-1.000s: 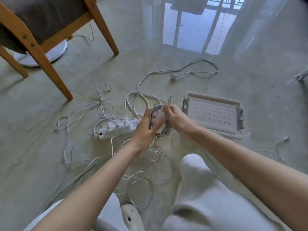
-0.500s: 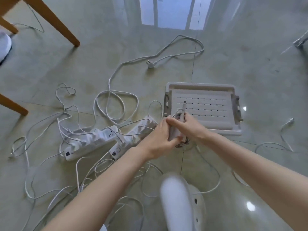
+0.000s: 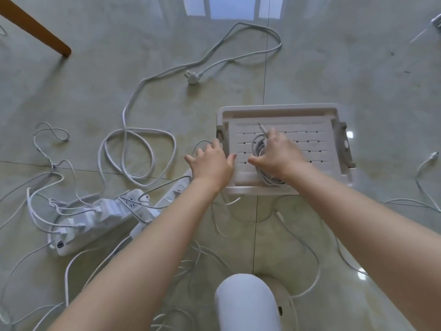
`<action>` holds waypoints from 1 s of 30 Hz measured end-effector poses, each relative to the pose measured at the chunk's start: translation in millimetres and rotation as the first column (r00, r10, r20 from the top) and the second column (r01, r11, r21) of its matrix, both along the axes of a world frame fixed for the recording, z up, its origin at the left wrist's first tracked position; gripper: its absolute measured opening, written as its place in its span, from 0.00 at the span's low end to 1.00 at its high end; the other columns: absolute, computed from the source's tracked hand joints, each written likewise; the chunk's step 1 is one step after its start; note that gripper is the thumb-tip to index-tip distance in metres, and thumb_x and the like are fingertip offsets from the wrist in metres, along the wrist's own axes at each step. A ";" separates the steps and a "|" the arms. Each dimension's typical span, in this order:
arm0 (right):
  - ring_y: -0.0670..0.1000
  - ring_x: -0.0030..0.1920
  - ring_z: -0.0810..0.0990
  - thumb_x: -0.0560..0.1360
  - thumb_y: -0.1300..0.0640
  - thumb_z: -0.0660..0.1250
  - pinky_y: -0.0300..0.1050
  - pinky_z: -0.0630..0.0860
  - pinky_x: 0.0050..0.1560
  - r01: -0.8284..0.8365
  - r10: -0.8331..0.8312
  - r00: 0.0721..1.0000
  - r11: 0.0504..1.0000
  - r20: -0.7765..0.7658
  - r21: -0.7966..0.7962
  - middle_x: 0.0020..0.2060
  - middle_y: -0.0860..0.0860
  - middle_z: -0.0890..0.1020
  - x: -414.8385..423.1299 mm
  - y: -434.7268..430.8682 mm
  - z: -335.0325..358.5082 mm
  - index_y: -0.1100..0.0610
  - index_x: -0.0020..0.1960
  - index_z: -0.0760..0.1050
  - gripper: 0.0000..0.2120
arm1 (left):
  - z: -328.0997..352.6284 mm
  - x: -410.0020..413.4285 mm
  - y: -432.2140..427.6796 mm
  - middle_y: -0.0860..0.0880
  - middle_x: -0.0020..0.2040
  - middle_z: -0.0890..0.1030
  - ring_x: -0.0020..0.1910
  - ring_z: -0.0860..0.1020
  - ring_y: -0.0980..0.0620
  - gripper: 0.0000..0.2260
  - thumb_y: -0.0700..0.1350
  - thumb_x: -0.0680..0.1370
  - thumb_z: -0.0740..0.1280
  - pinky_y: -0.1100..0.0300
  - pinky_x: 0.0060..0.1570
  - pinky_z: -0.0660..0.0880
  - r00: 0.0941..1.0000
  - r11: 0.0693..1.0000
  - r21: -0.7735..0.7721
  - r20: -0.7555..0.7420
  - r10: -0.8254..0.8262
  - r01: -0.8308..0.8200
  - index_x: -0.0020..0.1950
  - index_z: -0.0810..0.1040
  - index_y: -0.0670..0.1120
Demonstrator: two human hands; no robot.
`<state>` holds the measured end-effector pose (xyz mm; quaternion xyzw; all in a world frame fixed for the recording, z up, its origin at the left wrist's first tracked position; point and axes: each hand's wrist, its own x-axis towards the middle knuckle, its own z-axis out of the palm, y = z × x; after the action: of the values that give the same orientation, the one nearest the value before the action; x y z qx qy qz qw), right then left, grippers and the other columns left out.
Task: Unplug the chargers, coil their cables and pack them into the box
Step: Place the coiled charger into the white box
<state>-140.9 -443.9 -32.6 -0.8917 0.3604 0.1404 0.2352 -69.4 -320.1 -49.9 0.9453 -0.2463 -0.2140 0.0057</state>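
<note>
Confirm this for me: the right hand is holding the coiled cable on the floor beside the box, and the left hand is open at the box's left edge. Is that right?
Not quite. The head view shows the right hand holding the coiled cable inside the box, on its slotted bottom, not on the floor beside it. The left hand is open at the box's left edge, as you said.

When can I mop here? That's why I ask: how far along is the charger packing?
Done: one coiled cable is in the box. In hand: the right hand grips that coil inside it; the left hand is open beside the rim. Left: chargers sit plugged into the power strips, and loose cables lie across the floor.
</note>
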 end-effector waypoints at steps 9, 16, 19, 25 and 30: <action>0.61 0.61 0.70 0.68 0.46 0.71 0.52 0.71 0.57 0.032 -0.033 0.999 0.999 0.035 0.026 0.59 0.60 0.72 2.2 2.2 -2.7 0.59 0.63 0.63 0.31 | -12.0 -0.6 -11.4 0.43 0.57 0.78 0.57 0.76 0.42 0.17 0.47 0.83 0.51 0.44 0.61 0.64 0.986 1.000 0.028 0.164 -0.018 0.013 0.68 0.66 0.40; 0.60 0.59 0.71 0.68 0.46 0.72 0.51 0.72 0.55 0.032 -0.034 0.999 0.998 0.041 0.058 0.57 0.60 0.73 0.8 -0.4 -2.3 0.58 0.61 0.63 0.30 | -21.6 6.2 11.7 0.36 0.54 0.78 0.55 0.75 0.36 0.17 0.47 0.84 0.48 0.49 0.49 0.68 0.971 0.935 -0.272 -0.135 0.196 -0.226 0.55 0.74 0.39; 0.59 0.58 0.72 0.69 0.46 0.71 0.48 0.71 0.52 0.020 -0.025 0.998 0.996 0.058 0.085 0.56 0.59 0.73 0.0 -3.9 -1.3 0.58 0.60 0.64 0.28 | -20.2 8.3 5.8 0.37 0.62 0.71 0.62 0.69 0.37 0.15 0.44 0.82 0.53 0.48 0.59 0.66 0.942 0.917 -0.243 -0.192 0.274 -0.316 0.69 0.67 0.43; 0.52 0.42 0.74 0.69 0.44 0.69 0.42 0.68 0.35 0.279 -0.398 0.909 0.799 0.121 0.533 0.45 0.54 0.77 -2.6 -25.1 6.3 0.56 0.55 0.69 0.22 | 7.3 -19.3 -20.8 0.42 0.65 0.70 0.63 0.70 0.45 0.21 0.48 0.80 0.61 0.52 0.65 0.66 0.986 0.790 -0.600 -0.163 0.030 -0.123 0.71 0.65 0.43; 0.48 0.30 0.79 0.75 0.50 0.63 0.37 0.74 0.28 0.333 -0.634 0.771 0.475 0.054 0.815 0.39 0.55 0.79 -12.3 -27.0 18.7 0.58 0.47 0.73 0.10 | 23.0 -33.9 -41.7 0.47 0.61 0.76 0.59 0.76 0.49 0.28 0.65 0.76 0.57 0.48 0.58 0.74 0.684 0.674 -0.556 -0.722 -0.103 -0.486 0.68 0.65 0.48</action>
<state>-153.2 -470.9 -14.0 -0.5705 0.4581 0.0447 0.6802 -103.3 -361.8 -26.9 0.7313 -0.1766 -0.4417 0.4889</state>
